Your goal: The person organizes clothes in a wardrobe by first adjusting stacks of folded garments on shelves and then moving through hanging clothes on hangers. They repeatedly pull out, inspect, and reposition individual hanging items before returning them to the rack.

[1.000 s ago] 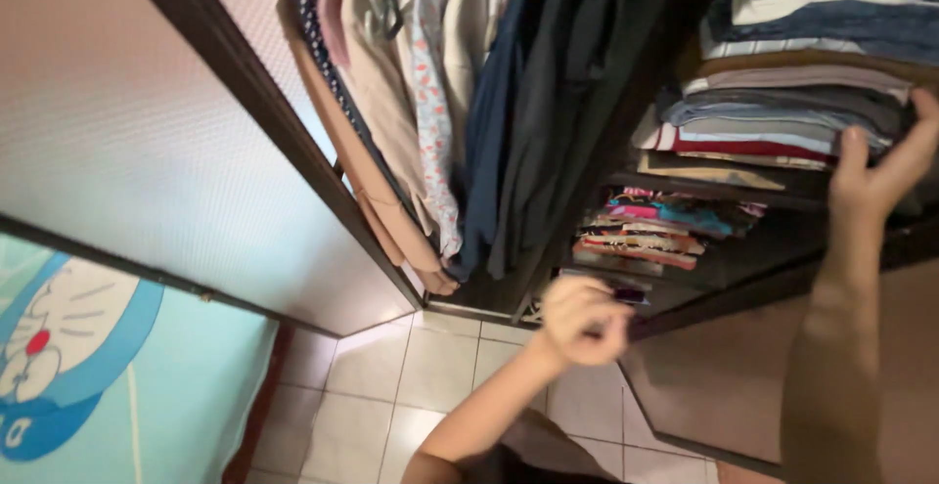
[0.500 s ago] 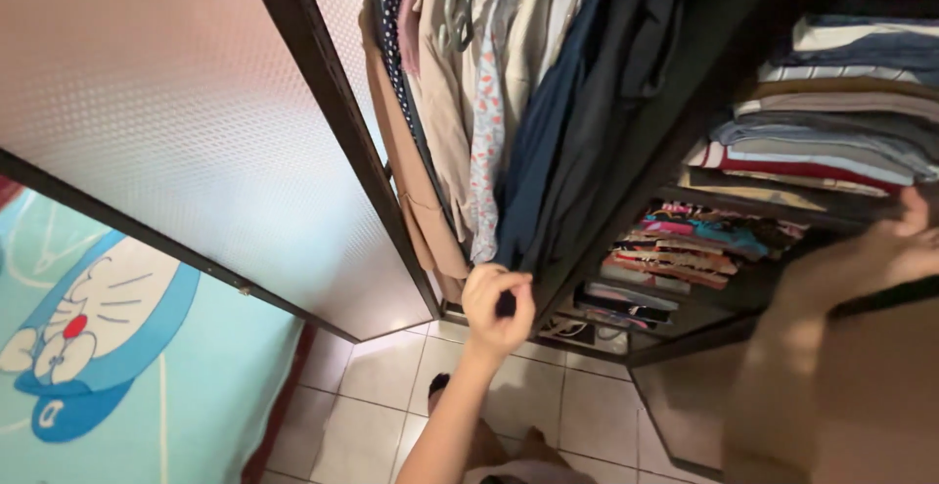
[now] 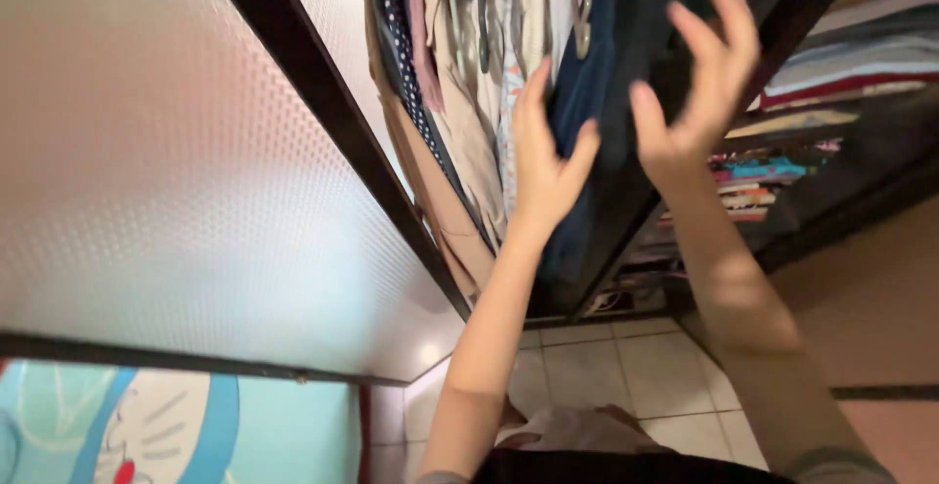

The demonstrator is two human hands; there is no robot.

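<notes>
Up among the hanging clothes, the left hand is open, fingers together and flat against the side of a dark navy garment, thumb spread out toward the right so that the cloth sits in the fork between thumb and palm. Just to its right, across that same garment, the right hand is raised with its fingers splayed wide and slightly curled, palm turned toward the dark clothes — whether its fingertips touch the fabric I cannot tell. Between the two hands hang the navy piece and a darker one beside it, on hangers whose tops show above the left hand. To the left of the left hand, pressed close, come a pale floral shirt, beige garments and a dotted dark one, all crowding the rail. Further left stands the dark frame of a frosted sliding door. Beyond the right hand, behind a dark upright panel, shelves carry folded clothes — striped stacks above, bright patterned ones lower down. Below both forearms lies a pale tiled floor.
</notes>
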